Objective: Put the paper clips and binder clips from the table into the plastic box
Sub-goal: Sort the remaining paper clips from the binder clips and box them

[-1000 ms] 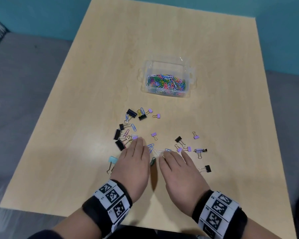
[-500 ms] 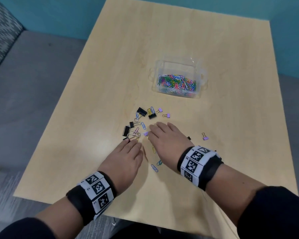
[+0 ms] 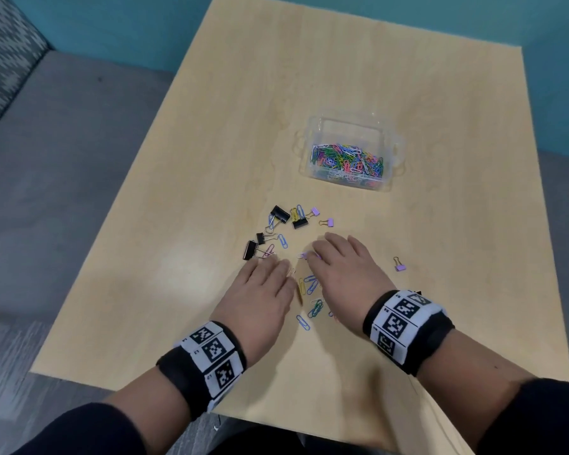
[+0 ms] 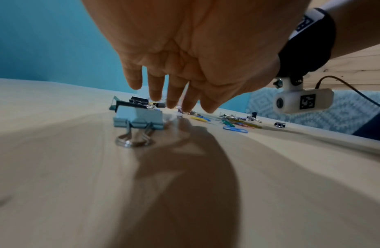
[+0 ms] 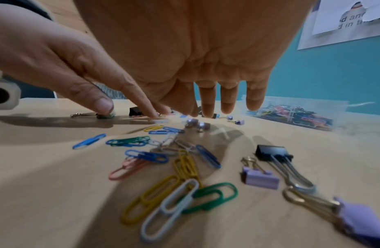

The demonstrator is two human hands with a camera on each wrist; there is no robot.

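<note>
The clear plastic box [image 3: 388, 149] stands mid-table, holding many coloured paper clips [image 3: 347, 159]. Loose paper clips [image 3: 311, 285] lie between my hands; more show under my right palm [image 5: 184, 166]. Black binder clips [image 3: 280, 214] and purple binder clips [image 3: 329, 222] lie in front of my fingers. One purple clip [image 3: 399, 267] lies apart to the right. My left hand [image 3: 260, 290] is flat, palm down, fingertips [image 4: 171, 104] on the table above a light blue binder clip [image 4: 140, 120]. My right hand [image 3: 342, 267] is also flat, fingers straight, over the clips.
The wooden table [image 3: 440, 290] has bare surface around the box and to the far side. Its near edge runs just behind my wrists. A grey floor [image 3: 63, 192] and a teal wall [image 3: 128, 27] surround it.
My right hand has moved forward and left over the scattered clips, which now lie bunched under it beside the left hand. The left hand has stayed near the black binder clips.
</note>
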